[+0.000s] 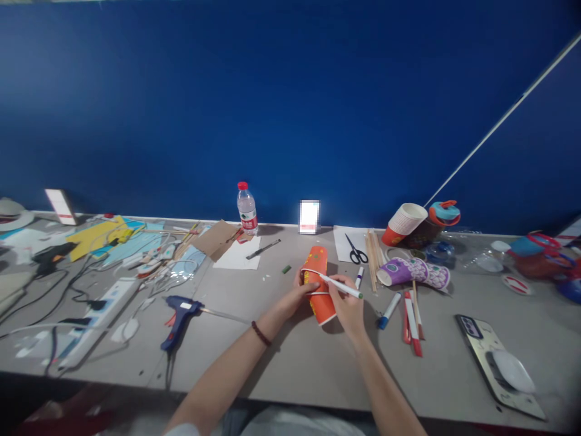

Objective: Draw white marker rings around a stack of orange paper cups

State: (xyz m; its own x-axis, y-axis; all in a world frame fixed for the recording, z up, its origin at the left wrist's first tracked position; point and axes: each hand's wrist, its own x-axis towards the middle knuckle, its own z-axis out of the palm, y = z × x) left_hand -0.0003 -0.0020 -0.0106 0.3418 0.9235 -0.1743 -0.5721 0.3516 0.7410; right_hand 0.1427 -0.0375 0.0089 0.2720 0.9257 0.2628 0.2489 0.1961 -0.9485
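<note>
My left hand (299, 292) is closed around the side of two orange paper cups (321, 309), joined end to end, with yellow print on them. The joined cups lean at a slant just above the table or on it; which one I cannot tell. Between the fingers of my right hand (347, 306) is a white marker (341, 286) with a green end. Its tip points left and meets the upper cup near the rim, though I cannot make out a mark. A small green cap (286, 269) lies on the table to the left of the cups.
Left stand a water bottle (247, 212), a blue glue gun (181, 318) and a power strip (100, 321) with cables. Right are scissors (356, 251), wooden sticks (373, 260), purple decorated cups (413, 272), markers (411, 321), stacked cups (403, 223) and a phone (497, 363). A lit screen (309, 216) stands behind.
</note>
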